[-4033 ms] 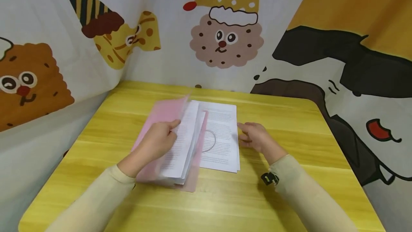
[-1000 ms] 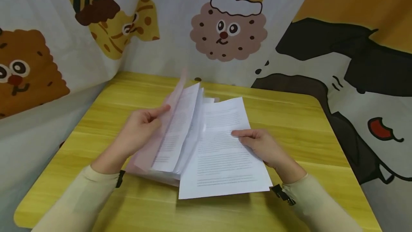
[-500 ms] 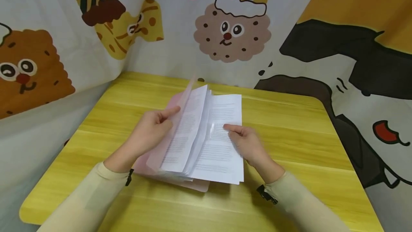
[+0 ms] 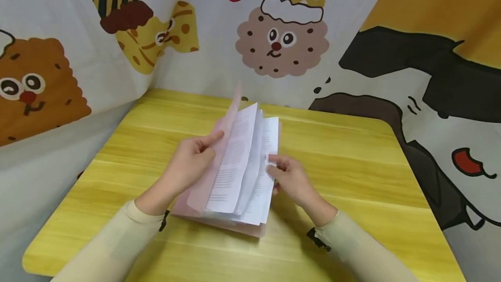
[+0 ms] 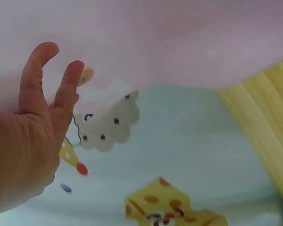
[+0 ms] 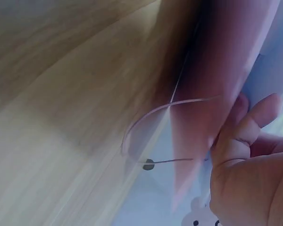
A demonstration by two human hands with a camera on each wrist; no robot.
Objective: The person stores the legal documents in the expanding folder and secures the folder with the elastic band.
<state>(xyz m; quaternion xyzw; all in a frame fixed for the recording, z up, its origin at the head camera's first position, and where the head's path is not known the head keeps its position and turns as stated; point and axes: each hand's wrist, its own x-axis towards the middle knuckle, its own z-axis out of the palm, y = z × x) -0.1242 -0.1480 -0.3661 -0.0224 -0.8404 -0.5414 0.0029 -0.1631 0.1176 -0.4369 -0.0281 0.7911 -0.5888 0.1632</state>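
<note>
A translucent pink plastic folder (image 4: 232,114) stands partly open in the head view, with printed sheets of paper (image 4: 270,136) inside. My left hand (image 4: 192,158) holds its raised front cover between thumb and fingers. At the right edge of the sheets, my right hand (image 4: 291,177) pinches paper with thumb and index finger. From the left wrist, my left hand (image 5: 42,99) appears against the pink cover. The right wrist view has my right hand (image 6: 254,169) along the folder's pink back cover (image 6: 217,66), where a thin looped cord (image 6: 132,127) sticks out. Some fingertips are hidden.
The folder is on a yellow wood-grain table (image 4: 352,164) with rounded corners. Behind and beside it hangs a white curtain (image 4: 215,25) printed with cartoon food. A small black device (image 4: 318,239) sits at the right wrist.
The printed sheets, earlier lying to the right and then lifted out in front of the folder, have moved leftward between its covers with my right hand. My left hand keeps holding the cover.
</note>
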